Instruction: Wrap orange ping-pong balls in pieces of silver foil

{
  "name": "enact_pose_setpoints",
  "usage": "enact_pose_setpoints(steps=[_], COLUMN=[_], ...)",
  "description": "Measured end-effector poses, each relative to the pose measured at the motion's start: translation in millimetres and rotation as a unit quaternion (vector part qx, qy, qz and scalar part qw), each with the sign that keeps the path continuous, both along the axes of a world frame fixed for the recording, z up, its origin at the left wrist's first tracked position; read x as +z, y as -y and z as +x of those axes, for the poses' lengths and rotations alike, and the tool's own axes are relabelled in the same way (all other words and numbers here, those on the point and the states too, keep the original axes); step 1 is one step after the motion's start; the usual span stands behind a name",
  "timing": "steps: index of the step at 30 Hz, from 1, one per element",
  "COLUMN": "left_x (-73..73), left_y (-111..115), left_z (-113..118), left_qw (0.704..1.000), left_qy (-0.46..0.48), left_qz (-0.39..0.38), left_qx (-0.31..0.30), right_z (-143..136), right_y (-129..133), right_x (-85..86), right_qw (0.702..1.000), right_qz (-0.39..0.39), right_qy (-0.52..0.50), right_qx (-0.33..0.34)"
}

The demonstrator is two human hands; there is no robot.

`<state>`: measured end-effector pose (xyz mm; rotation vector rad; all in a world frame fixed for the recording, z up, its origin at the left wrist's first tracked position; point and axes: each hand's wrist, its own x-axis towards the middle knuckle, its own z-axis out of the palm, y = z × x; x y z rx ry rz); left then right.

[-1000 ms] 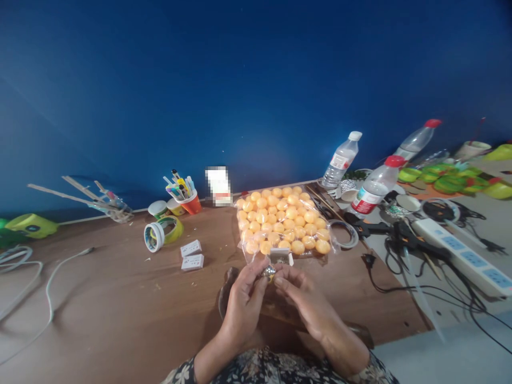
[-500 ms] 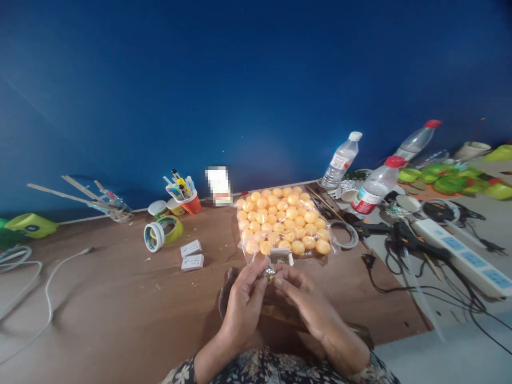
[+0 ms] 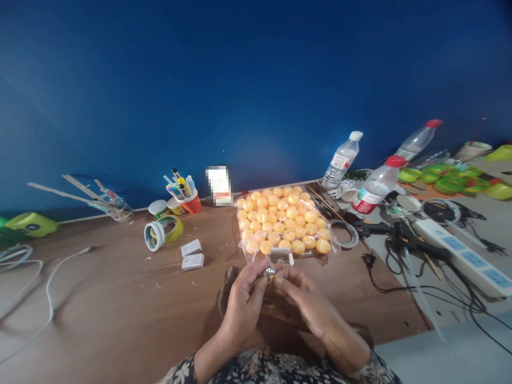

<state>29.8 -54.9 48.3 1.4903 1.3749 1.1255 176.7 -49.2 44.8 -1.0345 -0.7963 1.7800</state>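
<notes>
Pinching the small shiny piece (image 3: 269, 271) between thumb and fingers, your left hand (image 3: 243, 298) provides the main grip; your right hand (image 3: 304, 300) meets it with fingertips drawn close at a yellow part (image 3: 272, 278) (whether they clamp that part or merely touch it cannot be told from this view). The piece sits between both hands, above a dark brown rounded object (image 3: 229, 282); the open white box (image 3: 282, 250) stands just beyond it.

Slip hazard: the piece looks smooth and offers little area to hold; uneven pressure from your two hands would probably squeeze it out, and it could drop onto the brown object below. Misalignment hazard: your fingers cover much of the piece; a hidden edge could be pushed askew without visual warning. Spill hazard: the box stands in front of the bag of orange balls (image 3: 282, 221) and near your fingertips; a sudden forward jerk could tip it and scatter its contents, which are too small to identify. Snag hazard: the black plug (image 3: 368, 260) lies to your right; a wide sweep of your right arm could catch its cord (image 3: 384, 290).
</notes>
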Motion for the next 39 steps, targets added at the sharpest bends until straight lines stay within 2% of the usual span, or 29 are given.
enact_pose_setpoints(steps=[14, 22, 29, 35, 39], left_x=[-3.7, -2.0, -3.0, -2.2, -4.7], left_y=[2, 3, 4, 7, 5], left_z=[-2, -2, -2, -1, 0], left_qw=[0.999, 0.998, 0.997, 0.997, 1.000], left_qy=[-0.024, -0.048, -0.053, -0.053, -0.023], left_qz=[0.018, 0.042, 0.050, 0.052, 0.017], left_qx=[-0.016, -0.023, -0.009, -0.019, -0.009], right_z=[2, -1, -6, -10, -12], right_y=[-2, -1, 1, 4, 4], right_x=[4.1, 4.2, 2.2, 1.5, -3.9], right_qw=[1.000, 0.999, 0.999, 0.997, 0.994], right_qz=[0.017, 0.032, 0.046, 0.010, -0.015], right_qy=[-0.014, -0.004, -0.018, -0.034, -0.069], right_qx=[0.020, 0.008, -0.021, -0.062, -0.080])
